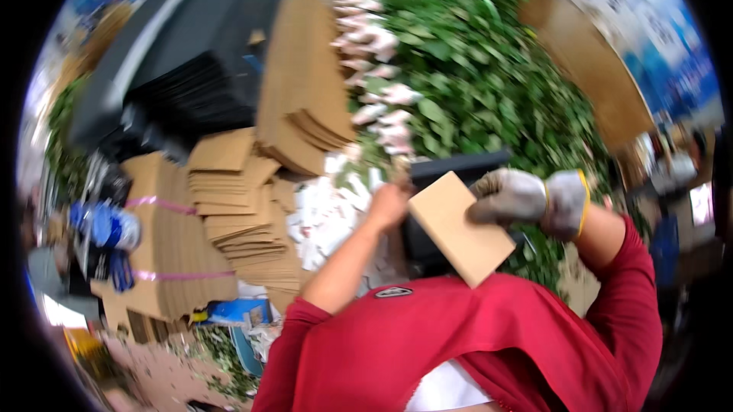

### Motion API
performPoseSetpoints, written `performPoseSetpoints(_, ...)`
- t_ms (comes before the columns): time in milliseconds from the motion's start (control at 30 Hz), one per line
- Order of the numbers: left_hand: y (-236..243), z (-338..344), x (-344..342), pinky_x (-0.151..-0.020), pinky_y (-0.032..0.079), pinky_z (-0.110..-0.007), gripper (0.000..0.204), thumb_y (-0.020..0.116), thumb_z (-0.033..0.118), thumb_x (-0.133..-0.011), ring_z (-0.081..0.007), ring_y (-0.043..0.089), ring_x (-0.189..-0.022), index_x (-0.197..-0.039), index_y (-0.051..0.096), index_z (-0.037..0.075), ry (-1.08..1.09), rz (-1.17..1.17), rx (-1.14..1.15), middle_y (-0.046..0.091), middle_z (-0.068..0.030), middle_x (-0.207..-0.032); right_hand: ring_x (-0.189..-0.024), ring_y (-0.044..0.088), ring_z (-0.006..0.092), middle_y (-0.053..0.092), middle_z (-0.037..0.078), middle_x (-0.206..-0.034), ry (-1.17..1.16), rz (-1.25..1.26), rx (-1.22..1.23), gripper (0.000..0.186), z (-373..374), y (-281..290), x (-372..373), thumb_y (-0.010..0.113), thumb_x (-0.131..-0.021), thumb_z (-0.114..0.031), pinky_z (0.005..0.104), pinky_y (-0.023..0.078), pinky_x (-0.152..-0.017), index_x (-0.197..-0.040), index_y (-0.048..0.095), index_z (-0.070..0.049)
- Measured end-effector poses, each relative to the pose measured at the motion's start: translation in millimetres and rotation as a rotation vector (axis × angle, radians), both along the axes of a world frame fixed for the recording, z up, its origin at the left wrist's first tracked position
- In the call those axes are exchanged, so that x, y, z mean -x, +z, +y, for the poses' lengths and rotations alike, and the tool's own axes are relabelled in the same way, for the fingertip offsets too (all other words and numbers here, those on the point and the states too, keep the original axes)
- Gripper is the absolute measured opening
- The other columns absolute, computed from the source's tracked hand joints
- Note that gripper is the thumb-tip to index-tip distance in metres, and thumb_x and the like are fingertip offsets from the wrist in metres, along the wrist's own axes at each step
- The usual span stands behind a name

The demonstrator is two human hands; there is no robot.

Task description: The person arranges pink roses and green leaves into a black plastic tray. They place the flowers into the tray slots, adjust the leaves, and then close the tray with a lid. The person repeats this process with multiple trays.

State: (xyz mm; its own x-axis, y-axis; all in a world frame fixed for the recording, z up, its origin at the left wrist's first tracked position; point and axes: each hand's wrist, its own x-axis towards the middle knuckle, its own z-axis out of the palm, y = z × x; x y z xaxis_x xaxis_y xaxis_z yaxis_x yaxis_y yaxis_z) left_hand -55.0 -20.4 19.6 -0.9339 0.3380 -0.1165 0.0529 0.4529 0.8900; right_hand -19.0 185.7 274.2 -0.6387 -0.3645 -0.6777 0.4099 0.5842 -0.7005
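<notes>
My right hand (pixel 508 195), in a grey-white work glove with a yellow-edged cuff, grips a flat tan piece of cardboard (pixel 463 230) by its right side, thumb across its face. The cardboard is tilted in front of my chest, over a black box-like object (pixel 424 248). Just left of that object is my bare left hand (pixel 389 204), beside a pile of small white pieces (pixel 328 217). Motion blur smears its fingers, so whether it holds anything is unclear. Beyond both hands lies a large heap of leafy green stems (pixel 473 68), with a row of pale pink heads (pixel 370 38) along its left side.
Tall brown cardboard sheets (pixel 298 68) stand left of the stems, near stacked black sheets (pixel 191 91). Smaller cardboard stacks (pixel 237 206) and a bundle tied with pink straps (pixel 164 236) lie at left. A blue-and-white roll (pixel 114 227) sits beside the bundle. Leaves litter the floor (pixel 164 366).
</notes>
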Motion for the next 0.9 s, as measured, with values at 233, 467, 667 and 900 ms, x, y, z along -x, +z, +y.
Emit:
performPoseSetpoints(233, 24.3, 2.3, 3.8, -0.071, 0.049, -0.052, 0.033, 0.060, 0.026, -0.095, -0.0492, 0.062, -0.081, -0.091, 0.066, -0.006, 0.003, 0.216, 0.209, 0.064, -0.0311, -0.080, -0.078, 0.069, 0.0201, 0.073, 0.009, -0.086, -0.164, 0.063, -0.202, 0.034, 40.6, -108.1, -1.8, 0.068, -0.083, -0.031, 0.0332, 0.053, -0.073, -0.101, 0.073, -0.002)
performPoseSetpoints(467, 49.6, -8.4, -8.8, -0.071, 0.050, -0.051, 0.039, 0.058, 0.032, -0.097, -0.0475, 0.064, -0.081, -0.086, 0.067, -0.005, -0.006, 0.159, 0.355, 0.065, -0.0300, -0.081, -0.085, 0.070, 0.0267, 0.074, 0.011, -0.094, -0.024, 0.167, -0.412, 0.042, 25.2, -115.7, 1.2, 0.068, -0.076, -0.042, 0.0360, 0.054, -0.079, -0.104, 0.075, -0.012)
performPoseSetpoints(667, 114.4, 8.5, -71.2, -0.084, 0.052, -0.043, 0.028, 0.072, 0.022, -0.085, -0.0355, 0.064, -0.095, -0.102, 0.066, 0.001, -0.371, 0.361, -0.092, 0.069, -0.0155, -0.101, -0.094, 0.069, 0.0348, 0.072, 0.018, -0.097, 0.036, 0.242, -0.529, 0.043, 27.9, -127.7, 5.4, 0.062, -0.078, -0.045, 0.0413, 0.054, -0.083, -0.099, 0.075, -0.009)
performPoseSetpoints(900, 78.9, 16.5, -71.3, -0.091, 0.051, -0.041, 0.029, 0.061, 0.010, -0.087, -0.0335, 0.058, -0.110, -0.115, 0.062, 0.004, -0.389, 0.225, 0.140, 0.062, -0.0137, -0.119, -0.092, 0.071, 0.0262, 0.073, 0.009, -0.095, 1.148, 0.256, -0.681, 0.029, -12.2, -74.8, 20.7, 0.064, -0.085, -0.040, 0.0398, 0.057, -0.072, -0.099, 0.075, -0.017)
